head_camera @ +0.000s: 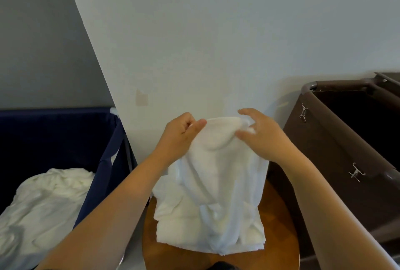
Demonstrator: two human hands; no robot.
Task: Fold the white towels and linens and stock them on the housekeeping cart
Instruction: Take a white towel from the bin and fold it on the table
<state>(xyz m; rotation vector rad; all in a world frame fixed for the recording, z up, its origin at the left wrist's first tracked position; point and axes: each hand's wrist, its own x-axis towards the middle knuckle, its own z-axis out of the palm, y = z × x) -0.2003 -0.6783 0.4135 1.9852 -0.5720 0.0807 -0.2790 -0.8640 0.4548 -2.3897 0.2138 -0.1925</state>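
Note:
A white towel (213, 185) hangs in front of me, its lower part draped over a stack of white towels on a round wooden table (275, 222). My left hand (180, 134) pinches the towel's upper left edge between thumb and curled fingers. At the upper right corner, my right hand (257, 131) holds the towel with thumb and spread, bent fingers. The top edge is stretched between both hands, near the wall.
A navy fabric bin (65, 137) at the left holds crumpled white linen (45, 202). To the right stands a brown fabric cart bag (337, 155) with metal clips, open and dark inside. A pale wall rises straight ahead.

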